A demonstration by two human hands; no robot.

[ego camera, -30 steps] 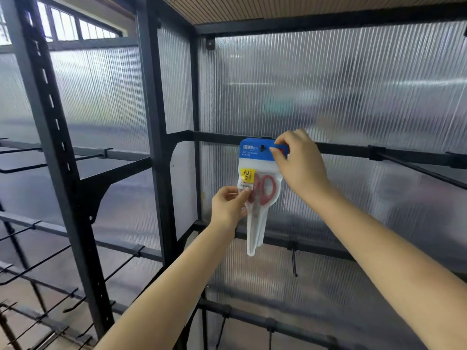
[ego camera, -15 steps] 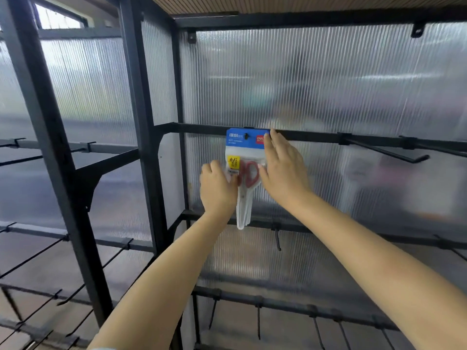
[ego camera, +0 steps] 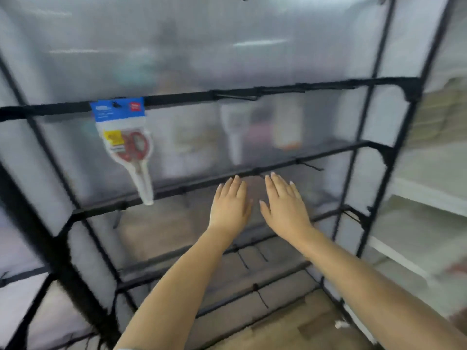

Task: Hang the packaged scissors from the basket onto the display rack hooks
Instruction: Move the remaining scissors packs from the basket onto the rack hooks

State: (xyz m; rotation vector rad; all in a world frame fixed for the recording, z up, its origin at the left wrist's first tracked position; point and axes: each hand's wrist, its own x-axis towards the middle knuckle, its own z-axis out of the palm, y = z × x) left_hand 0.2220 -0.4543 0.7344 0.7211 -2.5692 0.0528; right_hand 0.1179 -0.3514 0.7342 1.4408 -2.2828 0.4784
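Now the scissors [ego camera: 126, 145] hang upright from a rack [ego camera: 278, 88] hook, up-left of both empty, flat-fingered hands, the left hand [ego camera: 231, 207] nearer than the right hand [ego camera: 284, 207]; no basket shows.

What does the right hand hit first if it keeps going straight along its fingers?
Probably the black crossbar just past its fingertips. The right hand is open, fingers straight, pointing up and away toward the rack. A small hook juts from that bar close by; blur and unclear depth leave it uncertain which comes first.
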